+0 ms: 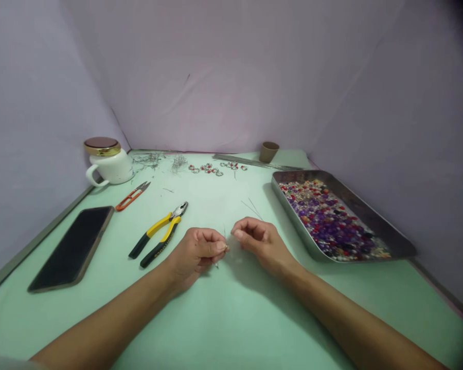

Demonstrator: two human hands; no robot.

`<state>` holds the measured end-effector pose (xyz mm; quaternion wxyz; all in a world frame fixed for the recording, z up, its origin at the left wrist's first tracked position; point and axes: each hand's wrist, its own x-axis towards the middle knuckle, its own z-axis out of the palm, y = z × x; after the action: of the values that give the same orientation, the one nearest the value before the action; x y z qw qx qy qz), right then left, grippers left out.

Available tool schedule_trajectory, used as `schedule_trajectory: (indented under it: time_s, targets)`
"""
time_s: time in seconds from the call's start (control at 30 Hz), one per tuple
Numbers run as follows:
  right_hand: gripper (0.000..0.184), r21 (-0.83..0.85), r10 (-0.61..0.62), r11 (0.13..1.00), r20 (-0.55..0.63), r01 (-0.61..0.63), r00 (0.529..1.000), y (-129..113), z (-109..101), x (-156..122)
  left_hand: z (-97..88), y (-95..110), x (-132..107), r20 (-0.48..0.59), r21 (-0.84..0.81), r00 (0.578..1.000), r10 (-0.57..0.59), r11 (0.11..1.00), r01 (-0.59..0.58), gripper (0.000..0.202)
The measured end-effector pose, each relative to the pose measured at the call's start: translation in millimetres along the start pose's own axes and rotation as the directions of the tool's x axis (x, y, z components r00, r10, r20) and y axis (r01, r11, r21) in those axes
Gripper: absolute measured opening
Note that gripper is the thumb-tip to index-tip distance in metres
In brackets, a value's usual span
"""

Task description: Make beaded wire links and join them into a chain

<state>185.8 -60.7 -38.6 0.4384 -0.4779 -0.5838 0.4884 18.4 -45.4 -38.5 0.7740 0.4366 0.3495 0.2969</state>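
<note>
My left hand rests on the green table with its fingers pinched on a thin wire that carries a small bead at the fingertips. Just to its right, my right hand is curled with thumb and forefinger pinched near the same wire; two more thin wires stick out behind it. The two hands almost touch at the fingertips.
Yellow-handled pliers lie left of my hands, orange snips and a black phone farther left. A white lidded mug stands at the back left. A metal tray of mixed beads sits right. Beaded rings, loose wires and a small cup line the back.
</note>
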Motion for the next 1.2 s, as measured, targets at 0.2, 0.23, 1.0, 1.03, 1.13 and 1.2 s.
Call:
schedule_trajectory:
  time_s: [0.2,0.23,1.0,1.03,1.13,1.2]
  targets:
    - [0.024,-0.118,-0.337,0.930,0.108,0.349,0.935,-1,-9,2,-0.4,-1,2,0.039,0.080,0.998,0.041,0.996,-0.044,0.015]
    - [0.027,-0.160,-0.362,0.911,0.131,0.381,0.923,-1,-10,2,-0.4,-1,2,0.034,0.094,0.998,0.043,0.994,-0.046,0.015]
    - [0.020,-0.659,-0.338,0.620,0.266,0.427,0.903,-22,-24,1,12.0,1,-3,-0.160,0.381,0.954,0.254,0.907,-0.178,0.016]
    - [0.020,-0.672,-0.322,0.610,0.274,0.420,0.906,-26,-24,-1,12.2,0,-3,-0.158,0.396,0.955,0.252,0.902,-0.173,0.016]
    - [0.022,-0.688,-0.282,0.599,0.297,0.409,0.912,-34,-25,-4,12.8,0,-4,-0.136,0.440,0.960,0.243,0.883,-0.161,0.016]
    - [0.021,-0.692,-0.255,0.607,0.297,0.391,0.920,-37,-25,-5,13.4,-1,-5,-0.125,0.466,0.959,0.253,0.868,-0.169,0.016]
